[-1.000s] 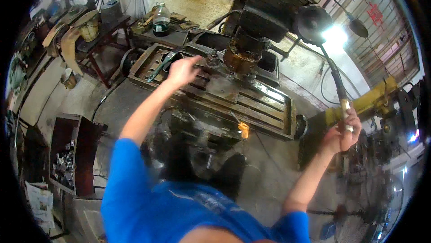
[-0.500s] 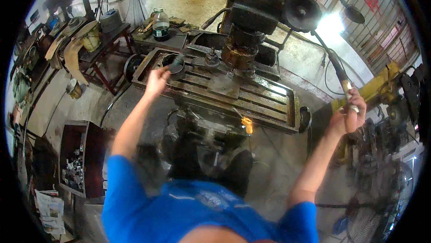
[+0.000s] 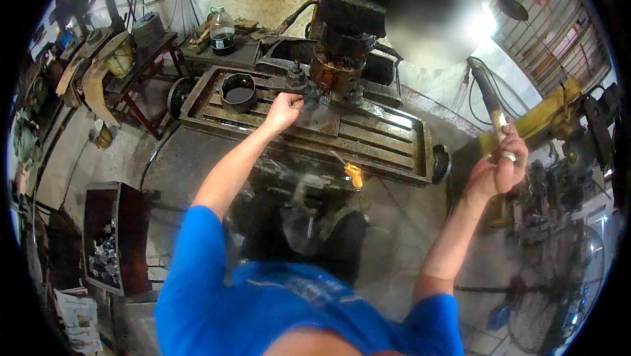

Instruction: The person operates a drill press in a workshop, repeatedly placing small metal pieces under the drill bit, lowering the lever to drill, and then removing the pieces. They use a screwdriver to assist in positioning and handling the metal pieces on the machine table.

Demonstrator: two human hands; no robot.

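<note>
My left hand point(image 3: 284, 111) is closed on a small dark brush-like tool point(image 3: 309, 97), most of it lost against the machine behind. It is over the slotted machine table point(image 3: 368, 152), beside the rusty, oily spindle head point(image 3: 337, 67). To its left on that table stands a round black pot point(image 3: 238, 93) with dark liquid inside. At the right, my right hand point(image 3: 503, 168) grips the pale end of a long lever handle point(image 3: 486, 93). An orange air blow gun point(image 3: 353, 175) hangs at the table's front edge.
A clear jug point(image 3: 222, 30) of dark liquid stands behind the table's left end. Handwheels point(image 3: 442, 164) stick out at both table ends. An open box point(image 3: 108, 237) of small metal pieces stands lower left. A yellow beam point(image 3: 539, 109) and a fan point(image 3: 536, 316) are at right.
My left hand has moved right with the brush-like tool, from over the black pot to beside the spindle. My right hand keeps its grip on the lever. The view has shifted slightly.
</note>
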